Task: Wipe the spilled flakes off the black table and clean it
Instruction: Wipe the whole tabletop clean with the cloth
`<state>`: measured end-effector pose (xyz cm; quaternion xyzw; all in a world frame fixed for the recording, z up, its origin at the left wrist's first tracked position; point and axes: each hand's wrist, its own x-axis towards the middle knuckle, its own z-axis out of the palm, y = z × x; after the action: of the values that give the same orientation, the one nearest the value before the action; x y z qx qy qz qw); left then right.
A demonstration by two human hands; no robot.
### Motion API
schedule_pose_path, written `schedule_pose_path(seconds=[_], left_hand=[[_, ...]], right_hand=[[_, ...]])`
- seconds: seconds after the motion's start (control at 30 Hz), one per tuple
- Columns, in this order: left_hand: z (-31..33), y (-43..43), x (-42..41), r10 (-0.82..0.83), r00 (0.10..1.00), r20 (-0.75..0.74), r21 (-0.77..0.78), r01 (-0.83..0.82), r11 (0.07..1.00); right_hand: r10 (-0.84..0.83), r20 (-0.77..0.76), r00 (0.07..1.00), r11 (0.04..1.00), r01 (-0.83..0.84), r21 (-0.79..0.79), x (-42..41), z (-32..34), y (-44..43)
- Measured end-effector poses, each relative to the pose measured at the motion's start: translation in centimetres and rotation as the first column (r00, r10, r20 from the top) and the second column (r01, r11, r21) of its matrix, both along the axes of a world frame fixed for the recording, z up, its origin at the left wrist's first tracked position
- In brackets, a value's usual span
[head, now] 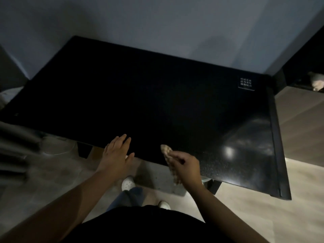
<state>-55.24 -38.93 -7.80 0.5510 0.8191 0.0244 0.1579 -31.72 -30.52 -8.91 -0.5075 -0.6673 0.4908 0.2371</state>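
Table [157,95], black and glossy, fills mid-frame.
Lower centre: left hand [117,153] spread flat at its near edge; right hand [185,165] pinches a tan cloth [166,150].

**Black table, pale specks, tan cloth**

The black table [140,102] is a glossy dark rectangle, and its tabletop catches a bright glare toward the near right corner. Fine pale flakes [220,165] speckle that same patch, close to the near edge. The cloth [166,150], tan and knobbly, hangs crumpled across the near edge, pinched in my right hand [185,166]. I can't tell whether it touches the top.
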Motion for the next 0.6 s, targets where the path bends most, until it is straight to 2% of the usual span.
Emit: schedule_pose_path(seconds=[0.3, 0.6], left_hand=[[3.7, 2.6, -4.1, -0.008, 0.995, 0.097, 0.072, 0.001, 0.997], [5.9, 8.9, -14.3, -0.075, 0.971, 0.225, 0.103, 0.053, 0.993]], right_hand=[[-0.235, 0.008, 0.972, 0.970, 0.234, 0.068, -2.7, 5.3, 6.6], [-0.332, 0.032, 0.943, 0.940, 0.328, 0.087, -10.4, 7.5, 12.0]])
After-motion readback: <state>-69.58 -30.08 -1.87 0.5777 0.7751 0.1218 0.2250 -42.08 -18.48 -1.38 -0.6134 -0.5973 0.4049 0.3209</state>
